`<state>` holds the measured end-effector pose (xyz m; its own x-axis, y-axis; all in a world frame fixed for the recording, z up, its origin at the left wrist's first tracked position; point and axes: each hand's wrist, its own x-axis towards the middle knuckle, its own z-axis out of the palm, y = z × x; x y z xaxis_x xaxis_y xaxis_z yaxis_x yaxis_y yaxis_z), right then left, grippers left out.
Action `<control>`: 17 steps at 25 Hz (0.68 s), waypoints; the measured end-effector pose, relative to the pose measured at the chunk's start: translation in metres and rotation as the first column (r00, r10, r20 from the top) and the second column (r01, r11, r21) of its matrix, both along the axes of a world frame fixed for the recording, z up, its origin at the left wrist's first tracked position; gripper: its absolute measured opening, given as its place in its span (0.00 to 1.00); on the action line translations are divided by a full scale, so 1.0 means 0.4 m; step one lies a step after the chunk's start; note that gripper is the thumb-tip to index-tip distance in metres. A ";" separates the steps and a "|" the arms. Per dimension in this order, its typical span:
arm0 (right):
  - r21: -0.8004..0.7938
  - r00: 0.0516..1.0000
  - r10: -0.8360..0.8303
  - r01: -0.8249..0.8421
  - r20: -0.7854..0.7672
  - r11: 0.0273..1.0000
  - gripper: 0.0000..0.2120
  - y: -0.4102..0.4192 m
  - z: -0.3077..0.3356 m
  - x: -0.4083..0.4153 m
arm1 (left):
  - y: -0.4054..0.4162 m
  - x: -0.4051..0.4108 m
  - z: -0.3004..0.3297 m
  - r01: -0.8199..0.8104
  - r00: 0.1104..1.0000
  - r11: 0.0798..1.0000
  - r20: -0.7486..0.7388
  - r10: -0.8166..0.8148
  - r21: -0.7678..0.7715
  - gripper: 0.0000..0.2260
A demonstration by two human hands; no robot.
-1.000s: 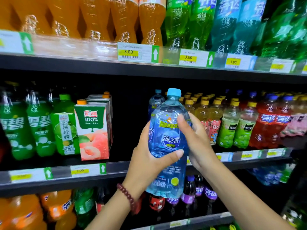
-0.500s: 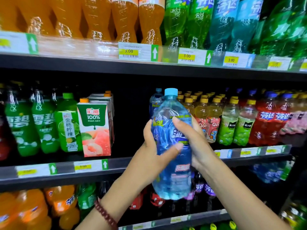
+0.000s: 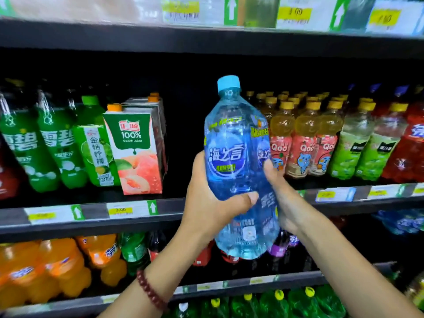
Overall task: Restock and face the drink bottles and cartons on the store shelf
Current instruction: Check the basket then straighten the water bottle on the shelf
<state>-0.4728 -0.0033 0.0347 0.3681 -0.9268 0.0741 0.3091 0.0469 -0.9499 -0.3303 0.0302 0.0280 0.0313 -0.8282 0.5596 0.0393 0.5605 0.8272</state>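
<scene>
Head view: both hands, left (image 3: 213, 203) and right (image 3: 283, 198), wrap curled fingers round the blue bottle (image 3: 238, 166) (held before the shelf gap (image 3: 185, 138)); set it upright, label forward.

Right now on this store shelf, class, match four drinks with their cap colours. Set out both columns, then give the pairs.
Drinks:
1. clear blue plastic bottle in both hands
2. peach juice carton
3. pink-labelled Qoo bottle
4. green lime drink bottle left of the carton

Cap colours:
A. orange
B. green
C. light blue
D. yellow

Pairs: 1-C, 2-A, 3-D, 4-B
</scene>
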 end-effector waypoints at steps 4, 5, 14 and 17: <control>0.105 0.981 0.133 -0.149 0.142 0.983 0.47 -0.040 -0.021 0.045 | -0.033 0.060 0.028 -0.276 0.880 0.958 0.380 0.286 -0.081 0.27; 0.116 0.980 0.147 -0.163 0.137 0.980 0.49 -0.053 -0.013 0.067 | -0.038 0.086 0.048 -0.362 0.803 0.926 0.470 0.367 -0.106 0.27; 0.184 0.900 0.435 -0.429 0.009 0.884 0.40 0.071 0.122 0.272 | 0.251 0.271 0.186 -0.841 0.539 0.449 0.388 0.747 0.302 0.07; 0.219 0.798 0.602 -0.583 -0.029 0.782 0.42 0.135 0.114 0.381 | 0.433 0.325 0.130 -0.894 0.363 0.166 0.457 0.812 0.415 0.03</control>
